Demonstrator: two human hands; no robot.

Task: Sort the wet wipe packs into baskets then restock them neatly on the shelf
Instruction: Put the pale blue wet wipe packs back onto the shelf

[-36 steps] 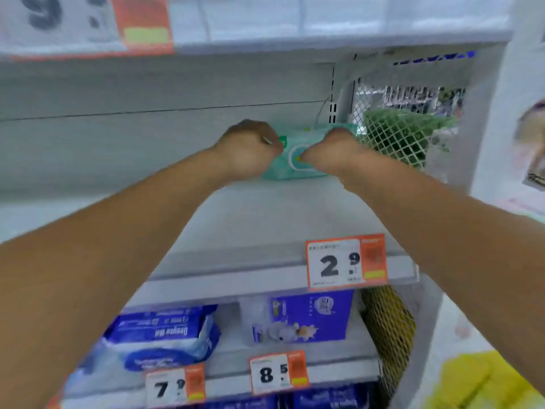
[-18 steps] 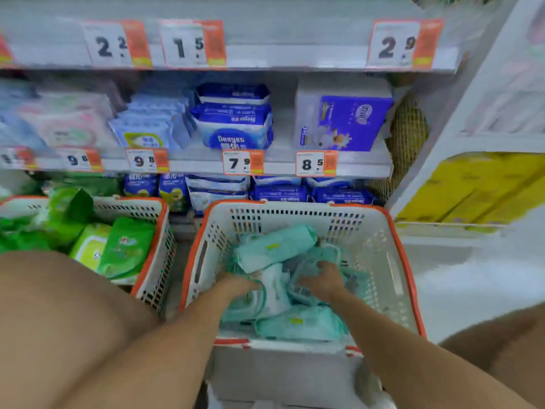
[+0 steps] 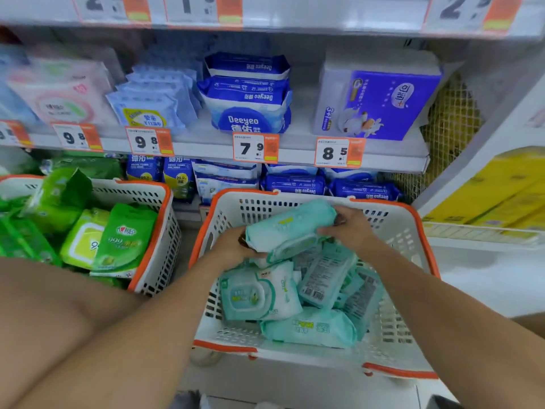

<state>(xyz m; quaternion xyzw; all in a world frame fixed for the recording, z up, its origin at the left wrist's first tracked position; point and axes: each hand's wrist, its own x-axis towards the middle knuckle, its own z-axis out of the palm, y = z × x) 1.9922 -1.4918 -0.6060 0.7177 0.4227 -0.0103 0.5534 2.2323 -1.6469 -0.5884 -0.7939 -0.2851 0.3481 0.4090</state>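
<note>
A white basket with an orange rim (image 3: 418, 231) stands in front of me and holds several teal wet wipe packs (image 3: 309, 329). My left hand (image 3: 233, 246) and my right hand (image 3: 348, 228) grip the two ends of one teal pack (image 3: 289, 228), lifted above the pile. A second white and orange basket (image 3: 165, 231) at the left holds several green wet wipe packs (image 3: 124, 237).
Shelves behind the baskets carry blue Deeyeo packs (image 3: 250, 98), a purple tissue pack (image 3: 383, 101) and pale packs at the left (image 3: 62, 93), with price tags (image 3: 253, 147) on the shelf edge. Yellow packs (image 3: 501, 196) sit on the neighbouring unit at right.
A second ago both hands set a teal pack on the upper shelf. My view then dropped to the baskets, the hands reached into the teal pile, and now they lift one pack.
</note>
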